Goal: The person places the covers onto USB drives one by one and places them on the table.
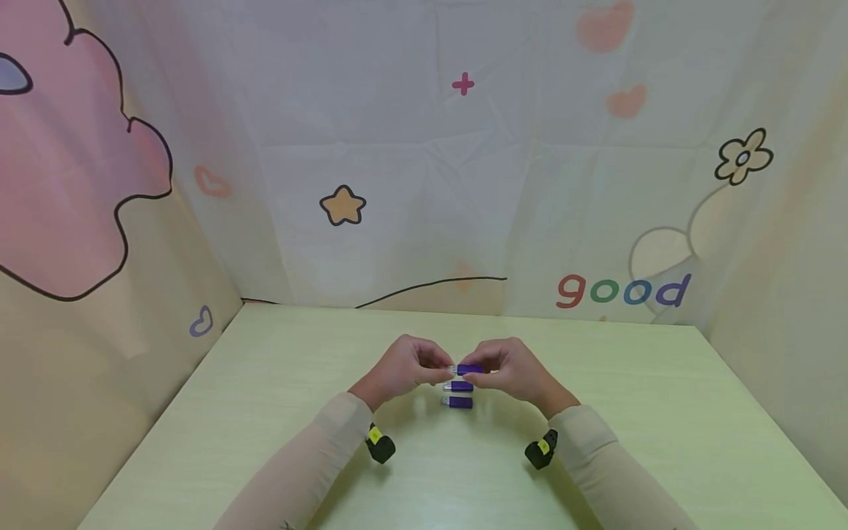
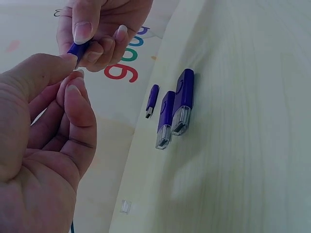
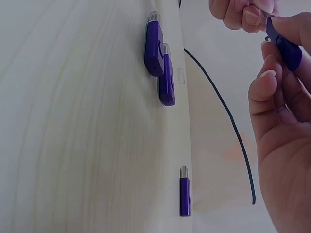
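Both hands meet above the table at one purple USB flash drive (image 1: 470,369). My right hand (image 1: 513,370) pinches its purple body between thumb and fingers. From the other side, my left hand (image 1: 411,368) pinches the clear cap (image 3: 265,17) at the drive's end; its fingertips cover part of that cap. Just nearer than the hands lie two more purple drives side by side, a middle one (image 1: 461,386) and a nearer one (image 1: 460,403), both with clear caps on. In the right wrist view, an uncapped drive (image 3: 184,196) with a bare metal plug lies farther back.
A loose clear cap (image 2: 125,207) lies on the table near its back edge, left of the drives. The pale table (image 1: 265,456) meets a printed cloth backdrop (image 1: 397,243) behind and at the sides. Small black cameras hang at both wrists.
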{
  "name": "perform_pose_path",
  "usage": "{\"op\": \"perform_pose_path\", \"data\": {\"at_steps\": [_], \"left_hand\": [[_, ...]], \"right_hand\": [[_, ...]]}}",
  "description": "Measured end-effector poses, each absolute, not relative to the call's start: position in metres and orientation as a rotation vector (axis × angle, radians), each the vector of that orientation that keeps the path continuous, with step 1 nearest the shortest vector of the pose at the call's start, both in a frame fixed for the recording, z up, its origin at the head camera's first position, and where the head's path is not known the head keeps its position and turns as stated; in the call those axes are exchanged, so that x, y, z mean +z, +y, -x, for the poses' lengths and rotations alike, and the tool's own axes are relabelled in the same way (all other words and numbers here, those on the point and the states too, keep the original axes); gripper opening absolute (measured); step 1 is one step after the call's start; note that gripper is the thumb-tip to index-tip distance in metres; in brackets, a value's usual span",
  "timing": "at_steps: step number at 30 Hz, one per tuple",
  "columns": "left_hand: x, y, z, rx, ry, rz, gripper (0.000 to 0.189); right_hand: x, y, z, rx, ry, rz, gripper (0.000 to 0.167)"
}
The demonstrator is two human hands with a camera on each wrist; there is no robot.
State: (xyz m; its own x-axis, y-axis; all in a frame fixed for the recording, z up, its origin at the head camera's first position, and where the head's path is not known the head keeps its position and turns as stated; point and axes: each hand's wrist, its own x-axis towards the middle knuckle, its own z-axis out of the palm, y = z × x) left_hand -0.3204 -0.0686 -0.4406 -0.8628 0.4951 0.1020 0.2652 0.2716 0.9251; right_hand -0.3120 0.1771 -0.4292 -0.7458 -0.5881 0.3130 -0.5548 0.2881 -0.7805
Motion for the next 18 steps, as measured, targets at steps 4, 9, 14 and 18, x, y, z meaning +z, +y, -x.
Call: {"op": "perform_pose_path", "data": {"at_steps": [4,9,14,18], "left_hand": [[-0.443,-0.068,0.321,1.612,2.358,-0.724,0.012],[-0.44,-0.066,0.317,1.587,2.413,-0.755,0.013],[-0.437,-0.066,0.315,1.555,2.47,-0.752,0.013],[-0.438,-0.066,0.316,1.548,2.483,-0.738,0.012]], "right_hand": [[-0.417,0.174,0.301,-1.496,2.478,1.138,0.015],[-0.412,0.173,0.298,-1.473,2.516,1.166,0.015],[-0.413,0.171,0.302,-1.441,2.554,1.168,0.016],[-0.424,0.173,0.312,-1.44,2.548,1.175,0.016]]}}
